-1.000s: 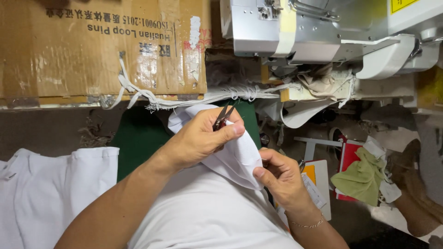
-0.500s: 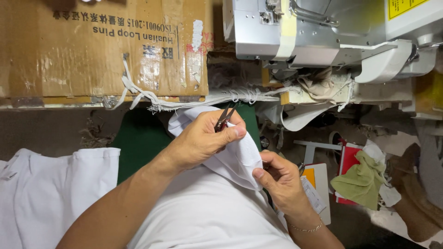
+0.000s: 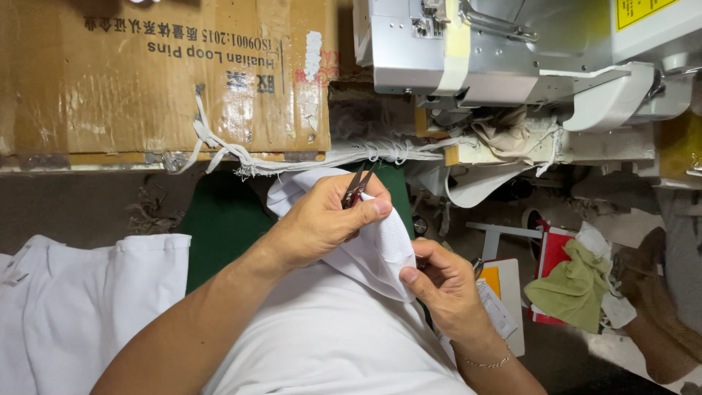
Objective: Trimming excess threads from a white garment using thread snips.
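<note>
Little has shifted in half a second: the left hand (image 3: 322,223) still grips the snips (image 3: 357,186) over the white cloth (image 3: 373,249), while the right hand (image 3: 442,289) pinches the cloth's lower edge beneath the sewing machine (image 3: 512,51).

Worn cardboard box (image 3: 164,77) at upper left, frayed white cord (image 3: 212,143) hanging knotted off its lower edge. Grey-white sewing machine (image 3: 512,44) at upper right, with a beige cloth scrap (image 3: 508,135) bunched beneath it and a yellow label (image 3: 647,11) on its casing. Stack of white fabric (image 3: 80,307) at lower left beside a dark green surface (image 3: 227,219); crumpled olive-green rag (image 3: 574,281) at right, lying on a red-and-white packet (image 3: 552,252), near an orange-and-white card (image 3: 493,281).
</note>
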